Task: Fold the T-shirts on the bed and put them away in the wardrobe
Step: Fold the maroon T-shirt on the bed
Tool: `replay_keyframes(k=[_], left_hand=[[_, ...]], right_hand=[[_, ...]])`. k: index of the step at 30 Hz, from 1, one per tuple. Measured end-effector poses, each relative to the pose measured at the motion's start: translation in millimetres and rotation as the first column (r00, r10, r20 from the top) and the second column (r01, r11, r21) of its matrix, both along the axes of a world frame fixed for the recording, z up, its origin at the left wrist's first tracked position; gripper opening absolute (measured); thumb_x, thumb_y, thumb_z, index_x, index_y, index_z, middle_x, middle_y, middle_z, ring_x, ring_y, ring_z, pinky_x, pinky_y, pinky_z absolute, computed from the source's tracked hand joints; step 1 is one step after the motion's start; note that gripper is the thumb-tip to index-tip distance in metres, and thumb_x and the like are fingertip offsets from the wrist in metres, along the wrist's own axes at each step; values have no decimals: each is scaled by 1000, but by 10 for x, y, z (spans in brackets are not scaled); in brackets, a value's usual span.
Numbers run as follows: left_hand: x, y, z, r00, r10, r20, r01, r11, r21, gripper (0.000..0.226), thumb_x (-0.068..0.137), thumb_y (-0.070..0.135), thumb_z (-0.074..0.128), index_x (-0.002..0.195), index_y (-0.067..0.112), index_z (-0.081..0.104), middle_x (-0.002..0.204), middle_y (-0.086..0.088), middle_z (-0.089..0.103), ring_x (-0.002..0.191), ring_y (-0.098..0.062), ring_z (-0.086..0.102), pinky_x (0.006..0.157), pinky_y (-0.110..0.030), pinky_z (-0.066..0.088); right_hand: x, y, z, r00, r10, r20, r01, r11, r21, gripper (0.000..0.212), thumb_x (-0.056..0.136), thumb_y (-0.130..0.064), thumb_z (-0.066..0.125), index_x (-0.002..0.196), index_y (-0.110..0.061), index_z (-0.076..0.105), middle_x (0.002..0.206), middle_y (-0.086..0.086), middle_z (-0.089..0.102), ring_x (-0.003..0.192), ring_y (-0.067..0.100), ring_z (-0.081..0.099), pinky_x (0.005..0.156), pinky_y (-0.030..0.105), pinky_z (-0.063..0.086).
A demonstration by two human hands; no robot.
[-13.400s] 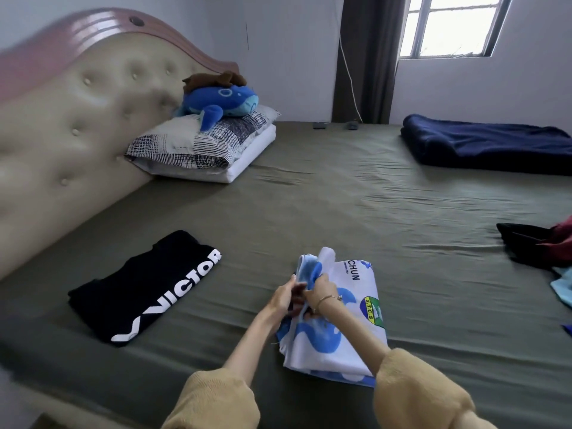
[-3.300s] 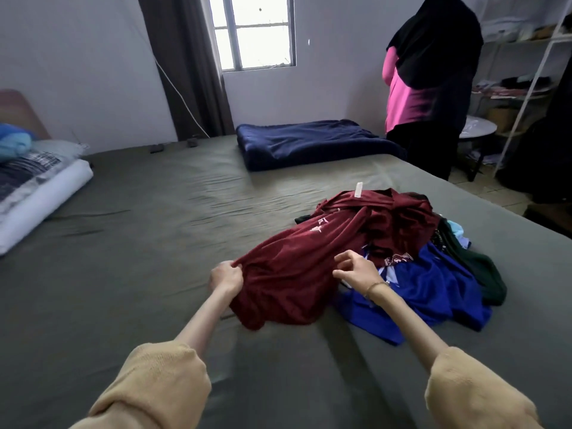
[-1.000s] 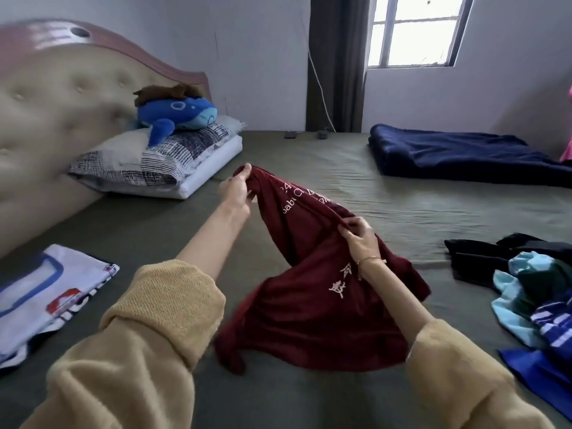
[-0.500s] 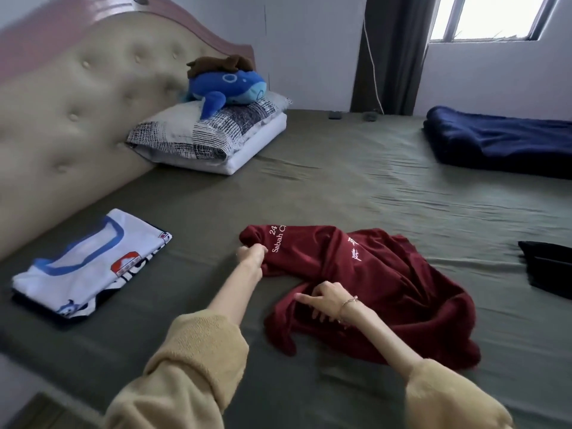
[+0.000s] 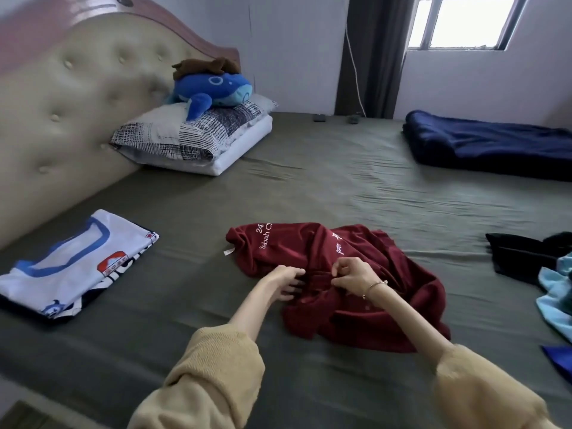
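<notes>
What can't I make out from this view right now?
- Head view: black garment, light-blue clothes cut off by right edge.
- White folded T-shirt hides the dark one beneath.
- Left hand fingertips buried in maroon T-shirt folds.
- Wardrobe: out of frame.

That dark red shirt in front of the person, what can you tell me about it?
The dark red T-shirt looks like soft knit fabric with white lettering reading "24" and "Sabah", plus smaller white marks. A small white tag sticks out at its left edge. It lies crumpled and unfolded on the olive-green bed sheet. The left hand rests its fingers on it, and the right hand pinches a fold near its middle.
</notes>
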State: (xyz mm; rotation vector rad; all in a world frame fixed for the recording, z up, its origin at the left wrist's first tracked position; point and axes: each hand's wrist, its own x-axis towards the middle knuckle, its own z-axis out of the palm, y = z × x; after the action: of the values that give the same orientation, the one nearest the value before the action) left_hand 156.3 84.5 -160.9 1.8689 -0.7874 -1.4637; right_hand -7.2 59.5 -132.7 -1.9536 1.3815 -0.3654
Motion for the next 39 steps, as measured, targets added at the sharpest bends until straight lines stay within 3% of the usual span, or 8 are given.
replay_keyframes(k=[4, 9, 12, 22, 25, 31, 35, 39], left_hand=[[-394, -44, -102, 994, -11, 112, 22, 995, -93, 33, 93, 13, 51, 125, 8, 51, 105, -4, 61, 78, -15, 57, 65, -24, 42], [-625, -99, -194, 818, 31, 575, 119, 968, -220, 47, 86, 6, 50, 132, 13, 45, 136, -10, 46, 123, -27, 46, 97, -31, 39], [-728, -99, -190, 688, -29, 725, 232, 956, -182, 60, 87, 6, 50, 143, 15, 31, 146, -8, 30, 135, -28, 29, 103, -38, 36], [-579, -184, -245, 109, -151, 982, 423, 901, 91, 42, 92, 19, 56, 132, 27, 43, 145, -11, 26, 137, -26, 21, 101, -38, 37], [-551, -214, -271, 93, -153, 984, 495, 865, 87, 27, 96, 21, 48, 122, 25, 51, 142, -5, 32, 135, -24, 26, 102, -40, 34], [-422, -226, 46, 529, 91, 844, 433, 826, -360, 22, 98, 24, 42, 113, 8, 45, 101, -17, 67, 100, -34, 61, 89, -39, 39], [-234, -237, 471, 388, 36, 921, 598, 750, -281, 43, 88, 46, 59, 109, 11, 49, 98, -12, 60, 97, -27, 54, 87, -38, 40], [-116, -264, 808, 264, 290, 920, 594, 702, -392, 15, 89, 16, 56, 103, 11, 56, 104, -9, 54, 107, -27, 47, 87, -37, 36]], right_hand=[[-681, -157, 169, 973, -232, -6, 227, 955, -191, 21, 74, 3, 63, 73, -18, 65, 80, 5, 67, 85, 19, 63, 63, 7, 41], [-1620, -187, 322, 741, -662, -108, 605, 729, -320, 21, 82, -7, 56, 80, -21, 72, 100, 14, 69, 99, 31, 63, 83, 33, 45], [-1736, -125, 134, 741, -597, -308, 539, 802, -258, 20, 87, -14, 56, 95, -23, 72, 115, 6, 65, 115, 25, 56, 104, 44, 32], [-1318, -60, -229, 848, -269, -456, 178, 956, -233, 38, 92, -34, 50, 129, -26, 44, 124, 2, 60, 121, 22, 50, 105, 46, 26], [-1318, -90, -254, 841, -306, -446, 185, 938, -295, 25, 91, -27, 51, 116, -24, 54, 120, -3, 60, 119, 18, 51, 107, 47, 25], [-1360, -182, -120, 813, -494, -307, 332, 827, -453, 30, 88, -12, 54, 117, -18, 46, 114, -1, 61, 116, 18, 53, 99, 40, 34], [-1385, -230, 159, 772, -585, -251, 328, 703, -631, 11, 90, -16, 55, 98, -21, 61, 106, -1, 64, 114, 22, 49, 93, 39, 32], [-1319, -296, 491, 816, -565, 119, 499, 586, -638, 15, 86, 0, 52, 94, -7, 63, 95, 14, 66, 91, 34, 61, 70, 36, 43]])
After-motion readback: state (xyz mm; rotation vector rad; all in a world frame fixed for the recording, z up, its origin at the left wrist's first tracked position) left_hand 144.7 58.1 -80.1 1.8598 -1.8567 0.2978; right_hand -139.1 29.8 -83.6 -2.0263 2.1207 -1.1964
